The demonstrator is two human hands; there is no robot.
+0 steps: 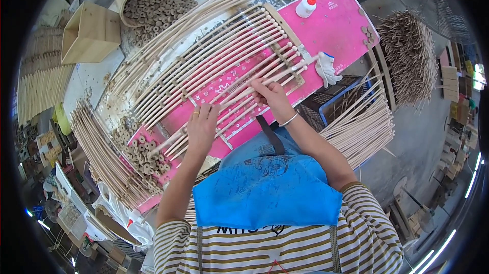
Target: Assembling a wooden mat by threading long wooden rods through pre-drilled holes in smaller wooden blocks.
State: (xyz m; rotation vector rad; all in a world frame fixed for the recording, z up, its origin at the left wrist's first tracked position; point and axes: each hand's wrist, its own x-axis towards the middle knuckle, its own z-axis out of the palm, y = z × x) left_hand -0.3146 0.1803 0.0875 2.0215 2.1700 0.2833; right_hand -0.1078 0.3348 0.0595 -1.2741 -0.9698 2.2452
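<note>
On a pink surface (pixel 336 24), the right hand (pixel 272 97) pinches one wooden rod (pixel 239 96) in the row beside the glue bottle (pixel 308 5); the left hand (pixel 202 126) lies flat, open, pressing neighbouring rods. Keeping that steady pressure should hold spacing even.

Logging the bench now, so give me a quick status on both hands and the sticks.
Left hand flat on the pale round wooden sticks. Right hand pinching one stick. Small wooden discs beside left hand.

Pale matt wooden rods (pixel 214 65) lie on a glossy pink sheet (pixel 341 24).
</note>
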